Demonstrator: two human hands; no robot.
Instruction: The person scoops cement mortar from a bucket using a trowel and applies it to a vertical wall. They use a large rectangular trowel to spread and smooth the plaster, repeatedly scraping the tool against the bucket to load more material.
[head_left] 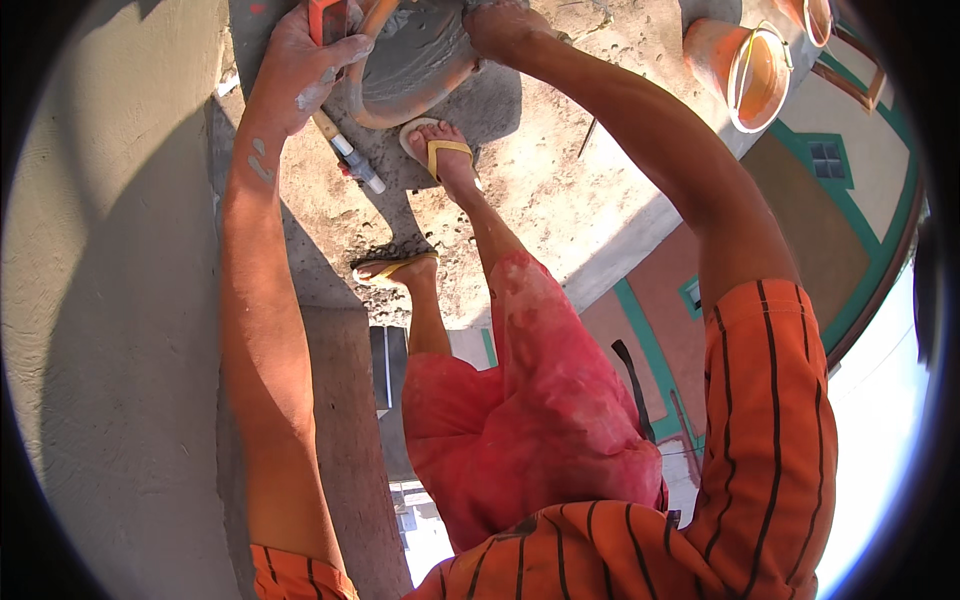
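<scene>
A: Where does the work stand?

B: Midway, I'd judge. The round orange-brown tub with a smeared rim (pixel 410 112) sits at the far edge of the view, between the two hands, and holds a good deal of wet grey mix (pixel 415 60)

A: And what looks done?

B: The broad grey wall (pixel 120 330) along the left seems smoothly coated over most of what shows, though shadow covers part of it and I can't tell how fresh that surface is. What's left, by my reading, is the mix in the tub

A: How is each grip?

B: The left hand (pixel 298 85), spotted with grey, is clamped on an orange-red hard-edged tool (pixel 316 22), cut off by the far edge, its thumb close against the tub's rim. The right hand (pixel 500 30) is curled at the tub's right side; its fingertips are hidden, so I can't tell what that grip closes on

A: Anything lying about?

B: A wooden-handled tool with a silver collar and clear end (pixel 345 148) lies on the pale, rough concrete slab (pixel 580 190), near the left wrist. Far right, an orange bucket with a pale rim (pixel 712 58) lies tilted, apart from both hands
</scene>
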